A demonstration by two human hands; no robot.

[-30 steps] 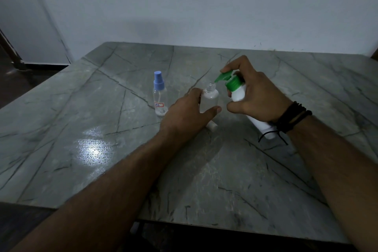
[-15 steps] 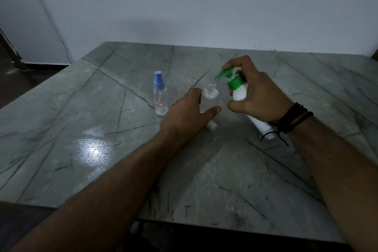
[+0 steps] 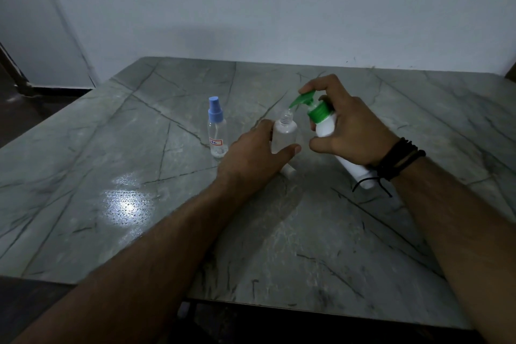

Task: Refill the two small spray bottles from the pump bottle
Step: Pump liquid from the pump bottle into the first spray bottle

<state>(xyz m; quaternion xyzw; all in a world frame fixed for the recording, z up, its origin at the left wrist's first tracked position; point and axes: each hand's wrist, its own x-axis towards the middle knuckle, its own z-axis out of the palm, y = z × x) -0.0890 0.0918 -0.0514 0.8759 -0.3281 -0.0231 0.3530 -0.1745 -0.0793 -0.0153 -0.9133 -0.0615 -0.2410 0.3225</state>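
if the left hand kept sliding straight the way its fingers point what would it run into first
The left hand already grips the open spray bottle, so that comes first. Past it the marble table looks free up to the wall, though depth is hard to judge.

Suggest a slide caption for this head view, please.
Left hand steadies the uncapped spray bottle while right hand aims the pump bottle nozzle into it.

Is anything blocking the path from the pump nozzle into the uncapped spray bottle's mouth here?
Nothing visible. The pump bottle, tilted in the right hand, has its green nozzle just above the open neck of the small spray bottle that the left hand grips; its cap is off.
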